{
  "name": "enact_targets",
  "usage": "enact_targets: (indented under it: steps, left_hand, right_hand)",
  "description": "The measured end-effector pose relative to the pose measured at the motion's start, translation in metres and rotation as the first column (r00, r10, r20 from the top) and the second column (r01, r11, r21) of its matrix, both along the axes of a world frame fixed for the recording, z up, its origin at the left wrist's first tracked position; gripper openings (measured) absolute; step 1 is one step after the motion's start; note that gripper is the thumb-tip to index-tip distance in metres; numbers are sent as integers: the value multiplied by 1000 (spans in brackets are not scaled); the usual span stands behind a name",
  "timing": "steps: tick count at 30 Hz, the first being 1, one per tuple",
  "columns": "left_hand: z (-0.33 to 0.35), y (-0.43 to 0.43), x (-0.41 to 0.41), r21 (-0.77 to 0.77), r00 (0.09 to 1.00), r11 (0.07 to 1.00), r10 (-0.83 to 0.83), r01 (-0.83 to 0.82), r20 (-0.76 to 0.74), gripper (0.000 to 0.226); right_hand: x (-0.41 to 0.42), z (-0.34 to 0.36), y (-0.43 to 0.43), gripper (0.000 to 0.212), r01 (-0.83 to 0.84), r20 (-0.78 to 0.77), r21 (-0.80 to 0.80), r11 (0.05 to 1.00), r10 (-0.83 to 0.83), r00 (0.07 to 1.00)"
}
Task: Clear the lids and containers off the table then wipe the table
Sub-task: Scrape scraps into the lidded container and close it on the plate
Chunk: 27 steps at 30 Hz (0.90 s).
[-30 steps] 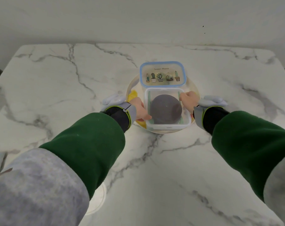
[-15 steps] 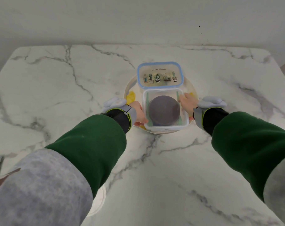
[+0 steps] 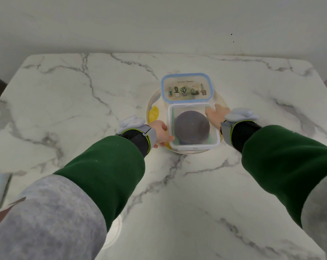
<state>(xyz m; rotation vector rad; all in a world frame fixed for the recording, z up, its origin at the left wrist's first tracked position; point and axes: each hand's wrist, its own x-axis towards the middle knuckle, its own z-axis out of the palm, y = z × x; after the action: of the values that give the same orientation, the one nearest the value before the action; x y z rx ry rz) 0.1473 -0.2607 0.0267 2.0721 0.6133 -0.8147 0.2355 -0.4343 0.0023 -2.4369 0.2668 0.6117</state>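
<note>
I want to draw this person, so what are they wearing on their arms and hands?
Green sleeves, grey higher up. Each wrist has a black band edged in lime green with a grey strap, topped by a pale grey rounded gadget. The left hand and right hand wear nothing.
</note>
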Motion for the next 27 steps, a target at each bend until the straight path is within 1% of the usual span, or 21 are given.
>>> enact_targets:
  steps: [4, 6, 8, 10, 12, 14, 17, 21, 27]
  left_hand:
    - [8, 11, -8, 6, 994, 996, 84, -85, 70, 44]
    - [13, 25, -15, -4, 989, 993, 117, -117, 95, 38]
    - [20, 39, -21, 2, 985, 991, 135, -136, 108, 30]
    - [23, 66, -34, 16, 982, 989, 141, -144, 127, 23]
    - [26, 82, -42, 19, 982, 990, 137, -140, 131, 24]
    - [30, 105, -56, 30, 986, 993, 111, -115, 123, 19]
    - [33, 144, -78, 37, 987, 994, 97, -102, 127, 10]
    - [36, 186, -104, 47, 986, 993, 103, -110, 131, 10]
    - [36, 232, -136, 71, 977, 981, 173, -182, 126, 10]
  right_hand:
    - [3, 12, 19, 71, -124, 154, -210, 970, 158, 975]
    - [-2, 16, 45, 69, -176, 179, -223, 959, 218, 959]
    - [-10, 20, 71, 59, -215, 194, -183, 959, 250, 949]
    - [-31, 29, 105, 58, -273, 203, -155, 949, 301, 932]
    - [-43, 38, 123, 52, -338, 172, -133, 932, 358, 918]
    - [-60, 42, 147, 47, -393, 140, -109, 913, 406, 903]
    - [-91, 45, 191, 45, -416, 128, -60, 907, 421, 898]
    - [-130, 49, 240, 43, -427, 105, 34, 904, 422, 901]
    - [-165, 47, 285, 46, -514, 51, 54, 856, 511, 858]
